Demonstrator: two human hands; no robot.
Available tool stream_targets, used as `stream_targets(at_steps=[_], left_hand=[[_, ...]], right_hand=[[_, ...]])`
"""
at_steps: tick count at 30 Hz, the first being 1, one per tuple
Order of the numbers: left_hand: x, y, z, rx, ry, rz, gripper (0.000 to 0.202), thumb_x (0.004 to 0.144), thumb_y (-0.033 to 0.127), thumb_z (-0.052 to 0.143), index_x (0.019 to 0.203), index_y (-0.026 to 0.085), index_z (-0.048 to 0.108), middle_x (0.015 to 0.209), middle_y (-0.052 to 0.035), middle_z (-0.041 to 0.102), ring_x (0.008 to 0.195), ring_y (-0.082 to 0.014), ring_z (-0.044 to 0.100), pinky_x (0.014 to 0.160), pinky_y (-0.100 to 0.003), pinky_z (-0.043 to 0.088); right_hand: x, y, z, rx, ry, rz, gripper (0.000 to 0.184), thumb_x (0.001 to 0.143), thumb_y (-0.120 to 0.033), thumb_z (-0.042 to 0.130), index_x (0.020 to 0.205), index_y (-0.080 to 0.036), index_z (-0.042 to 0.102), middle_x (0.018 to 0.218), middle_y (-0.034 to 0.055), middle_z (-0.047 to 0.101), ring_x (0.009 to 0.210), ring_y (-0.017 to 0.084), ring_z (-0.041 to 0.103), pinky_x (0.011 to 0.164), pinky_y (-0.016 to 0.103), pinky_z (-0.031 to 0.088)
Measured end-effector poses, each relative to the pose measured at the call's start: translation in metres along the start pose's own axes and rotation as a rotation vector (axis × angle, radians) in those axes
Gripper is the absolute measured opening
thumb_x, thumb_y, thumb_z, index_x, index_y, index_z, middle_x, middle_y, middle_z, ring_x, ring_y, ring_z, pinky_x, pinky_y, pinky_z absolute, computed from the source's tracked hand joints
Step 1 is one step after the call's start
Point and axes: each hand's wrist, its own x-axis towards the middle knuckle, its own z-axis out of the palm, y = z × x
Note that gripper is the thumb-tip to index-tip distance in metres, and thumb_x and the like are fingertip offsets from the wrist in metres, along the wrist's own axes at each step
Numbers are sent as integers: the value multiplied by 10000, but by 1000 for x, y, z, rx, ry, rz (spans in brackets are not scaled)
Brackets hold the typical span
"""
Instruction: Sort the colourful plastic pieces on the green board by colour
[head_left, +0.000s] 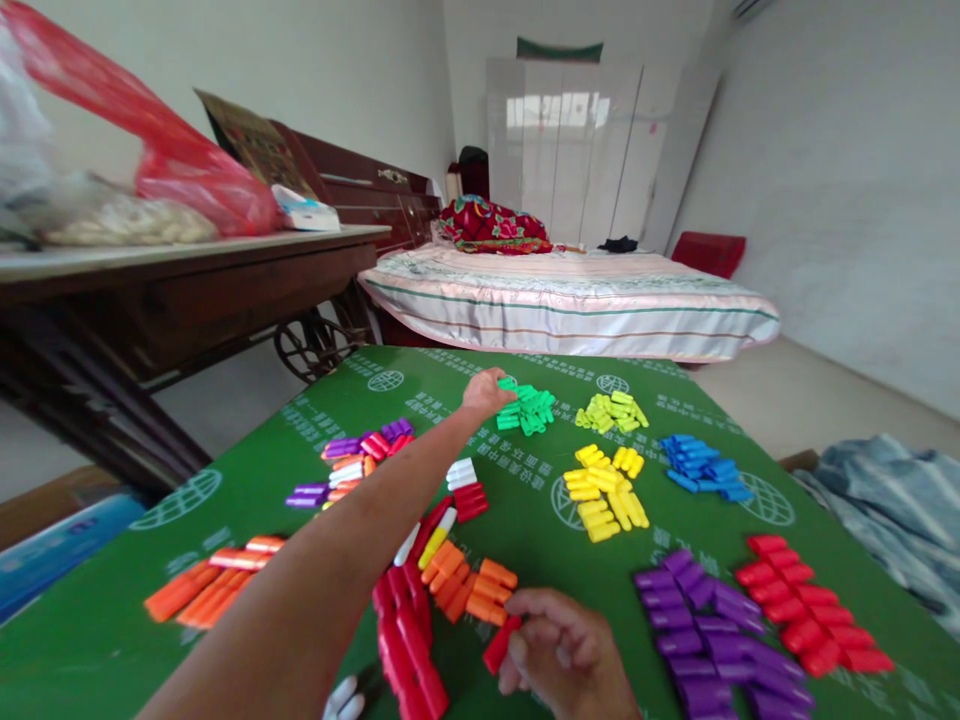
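My left hand reaches far across the green table cover, its fingers closed on a green piece at the edge of the green pile. My right hand rests near the front edge, fingers curled round a red piece. Beside it lie a mixed heap of red pieces and orange pieces. Sorted piles lie around: lime, yellow, blue, purple and red.
More orange pieces and a purple-orange mix lie at the left. A dark wooden table with a red bag stands left, a bed behind, blue cloth at right.
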Motion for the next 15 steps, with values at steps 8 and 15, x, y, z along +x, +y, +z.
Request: stream_targets(at_steps=[8, 15], left_hand=[[0, -1, 6, -13, -73, 58, 522, 602, 295, 750, 1100, 173, 653, 1079, -59, 684, 1008, -222, 608, 892, -272, 458], [-3, -12, -4, 17, -16, 4, 469, 722, 373, 660, 1119, 123, 641, 1053, -61, 687, 950, -185, 618, 842, -219, 463]], right_hand=[[0, 2, 0, -38, -2, -4, 520, 620, -638, 683, 816, -157, 668, 515, 45, 649, 440, 131, 548, 490, 248, 466], [0, 6, -1, -68, 6, -18, 534, 640, -644, 664, 835, -147, 676, 510, 43, 648, 424, 109, 507, 477, 234, 433]])
